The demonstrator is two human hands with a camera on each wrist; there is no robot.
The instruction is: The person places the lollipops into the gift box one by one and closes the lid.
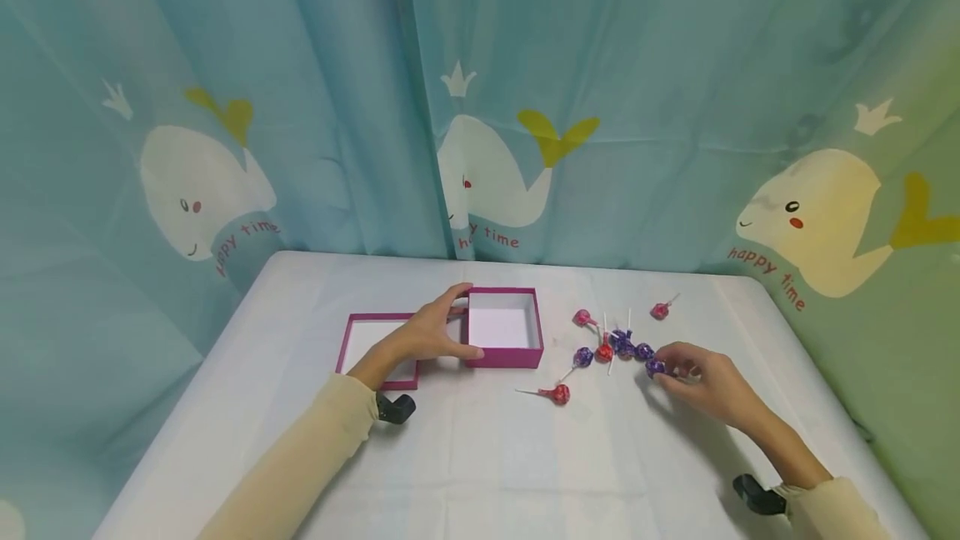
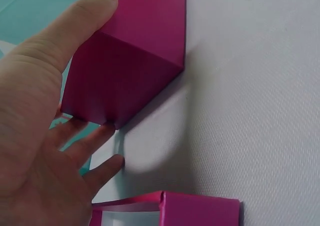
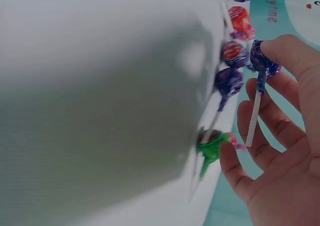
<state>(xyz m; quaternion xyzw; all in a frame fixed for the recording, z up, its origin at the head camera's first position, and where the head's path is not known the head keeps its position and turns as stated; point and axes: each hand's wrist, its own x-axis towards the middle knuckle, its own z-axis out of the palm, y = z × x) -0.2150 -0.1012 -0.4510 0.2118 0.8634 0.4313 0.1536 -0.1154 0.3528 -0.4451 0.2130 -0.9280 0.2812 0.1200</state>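
Observation:
My left hand (image 1: 431,330) holds a magenta box (image 1: 504,359) by its left side, thumb at the front corner and fingers toward the back. The box is open-topped with a white inside. In the left wrist view its magenta wall (image 2: 145,21) shows under the thumb. Between thumb and fingertips, my right hand (image 1: 708,382) pinches a purple-wrapped lollipop (image 3: 261,61), its white stick hanging toward the palm. Beside that hand lie several purple lollipops (image 1: 643,352) and a red lollipop (image 1: 603,352). A green-wrapped lollipop (image 3: 212,147) appears in the right wrist view, behind the fingers.
Left of the box lies a shallow magenta-edged lid (image 1: 408,385), partly covered by my left arm. Single lollipops lie apart: a red one (image 1: 559,394) in front and a pink one (image 1: 660,311) at the back right. A whale-print curtain (image 1: 645,190) hangs behind the white table (image 1: 480,457).

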